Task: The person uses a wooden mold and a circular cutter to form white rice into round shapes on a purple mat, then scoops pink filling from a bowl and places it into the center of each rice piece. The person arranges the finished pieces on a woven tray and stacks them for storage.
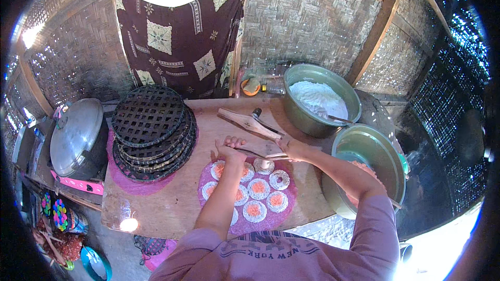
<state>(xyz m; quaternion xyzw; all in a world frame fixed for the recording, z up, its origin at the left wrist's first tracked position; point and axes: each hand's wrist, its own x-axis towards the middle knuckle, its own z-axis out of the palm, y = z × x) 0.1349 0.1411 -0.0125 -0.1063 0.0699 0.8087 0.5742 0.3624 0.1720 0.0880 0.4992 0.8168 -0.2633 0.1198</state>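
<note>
My left hand (232,147) and my right hand (291,147) both grip a hinged wooden press (250,122) over the wooden table (135,208), one at each side. Directly below the press, a pale round piece (264,168) rests at the top of a pink mat (281,218). Several white lacy rounds (259,189) lie on that mat, many with orange shredded centres (253,209); one at the right (279,179) has a darker middle. My left forearm hides part of the rounds.
Stacked black woven trays (147,118) and a lidded metal pot (75,138) stand left. At right are a basin of white powder (317,101) and a bucket with orange contents (359,174). An orange bowl (250,89) sits at the back. Another person's hand (41,239) shows low left.
</note>
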